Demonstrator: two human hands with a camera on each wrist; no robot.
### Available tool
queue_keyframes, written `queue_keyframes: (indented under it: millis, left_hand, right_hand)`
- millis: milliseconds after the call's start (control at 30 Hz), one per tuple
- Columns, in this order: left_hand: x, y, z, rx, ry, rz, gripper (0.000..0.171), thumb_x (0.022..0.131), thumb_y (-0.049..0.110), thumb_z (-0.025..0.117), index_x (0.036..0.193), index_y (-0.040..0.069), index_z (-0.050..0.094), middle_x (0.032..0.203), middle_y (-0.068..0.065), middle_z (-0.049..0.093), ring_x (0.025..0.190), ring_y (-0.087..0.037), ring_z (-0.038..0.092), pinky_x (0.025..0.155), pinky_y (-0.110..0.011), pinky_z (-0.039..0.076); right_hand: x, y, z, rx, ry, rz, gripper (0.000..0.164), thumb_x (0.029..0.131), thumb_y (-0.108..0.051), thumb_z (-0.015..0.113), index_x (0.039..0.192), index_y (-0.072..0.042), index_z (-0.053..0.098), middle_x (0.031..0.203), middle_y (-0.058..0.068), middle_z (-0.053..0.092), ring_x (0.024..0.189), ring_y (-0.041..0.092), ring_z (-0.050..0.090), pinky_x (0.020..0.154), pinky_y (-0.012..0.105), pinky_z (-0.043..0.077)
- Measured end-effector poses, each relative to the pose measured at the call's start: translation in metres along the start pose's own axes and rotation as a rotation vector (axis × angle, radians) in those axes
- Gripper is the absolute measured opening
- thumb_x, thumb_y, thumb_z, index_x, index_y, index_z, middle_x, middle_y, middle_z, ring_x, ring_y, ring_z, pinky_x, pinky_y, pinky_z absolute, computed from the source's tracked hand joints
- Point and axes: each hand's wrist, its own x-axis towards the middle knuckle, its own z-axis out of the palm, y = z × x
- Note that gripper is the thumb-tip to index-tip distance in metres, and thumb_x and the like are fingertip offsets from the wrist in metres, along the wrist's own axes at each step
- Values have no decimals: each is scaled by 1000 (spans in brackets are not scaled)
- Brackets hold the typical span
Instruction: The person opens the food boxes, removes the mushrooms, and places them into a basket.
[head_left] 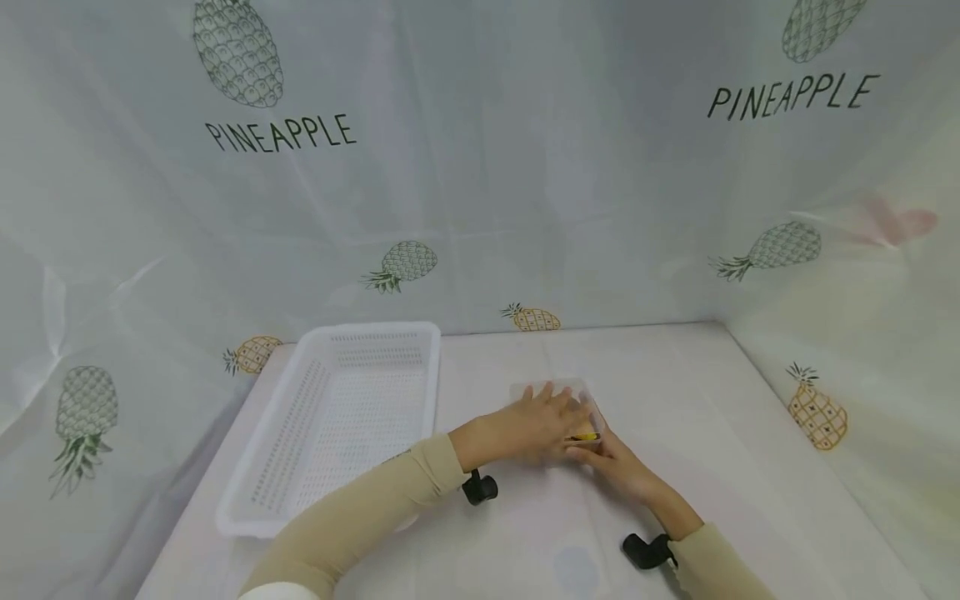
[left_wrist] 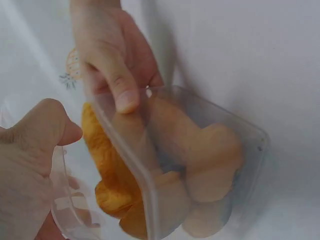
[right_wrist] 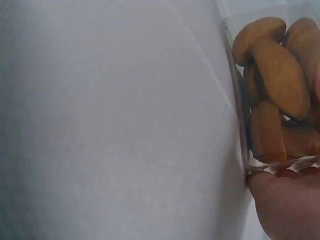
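A clear plastic box point(left_wrist: 252, 142) holds several orange-brown, mushroom-shaped pieces point(right_wrist: 280, 75). In the left wrist view it stands tilted, its near side showing the pieces point(left_wrist: 107, 165) without plastic in front. My right hand point(head_left: 618, 471) grips the box, the thumb over its rim and the fingers behind it. My left hand point(head_left: 536, 421) spreads across the box from the left in the head view. Between its thumb and fingers is a clear curved plastic edge point(left_wrist: 65, 210), which looks like a lid. Much of the box is hidden under the left hand in the head view.
To the left on the white table point(head_left: 750, 467) stands a white perforated basket point(head_left: 431, 375). A pineapple-print curtain point(head_left: 487, 167) hangs behind the table and along its sides. Small black cameras point(head_left: 480, 487) sit at both wrists.
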Motion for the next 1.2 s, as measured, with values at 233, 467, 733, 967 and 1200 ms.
queue_keyframes:
  millis: [233, 467, 733, 967, 1200]
  left_hand:
    - [1, -19, -9, -297, -28, 60, 59, 104, 42, 52, 156, 20, 35, 155, -21, 36, 140, -42, 37, 109, -53, 38]
    - [1, -44, -12, -669, -22, 107, 51, 107, 27, 50, 155, 15, 38, 157, -3, 36, 143, -17, 34, 117, -34, 27]
    - [3, -65, -18, -833, 11, 115, 49, 106, 30, 53, 150, 11, 47, 151, -4, 46, 139, -17, 42, 113, -34, 36]
    - [2, -83, -20, -955, 115, 62, 42, 103, 31, 58, 141, 12, 58, 140, 0, 58, 129, -25, 54, 107, -37, 43]
    - [6, -96, -10, -1082, 224, -37, 41, 104, 30, 55, 137, 6, 60, 130, -2, 64, 120, -14, 58, 101, -33, 49]
  right_hand:
    - [-4, -4, 0, -26, 12, 128, 87, 102, -20, 60, 161, -15, -4, 157, 23, 28, 133, 29, 43, 106, 38, 39]
    - [-3, -6, 3, -47, 59, 181, 96, 101, -25, 62, 159, -15, -12, 164, 16, -13, 148, 37, 0, 115, 61, 14]
    - [2, -5, 1, -22, 51, 122, 96, 101, -19, 61, 159, -21, -15, 163, 14, -19, 148, 41, -6, 113, 64, 11]
    - [4, -1, -1, -7, 49, 90, 95, 101, -16, 62, 160, -23, -13, 164, 15, -14, 148, 41, -9, 114, 65, 3]
    - [3, -2, 1, 3, 57, 107, 96, 100, -16, 63, 160, -25, -12, 165, 14, -15, 149, 38, -12, 115, 63, 1]
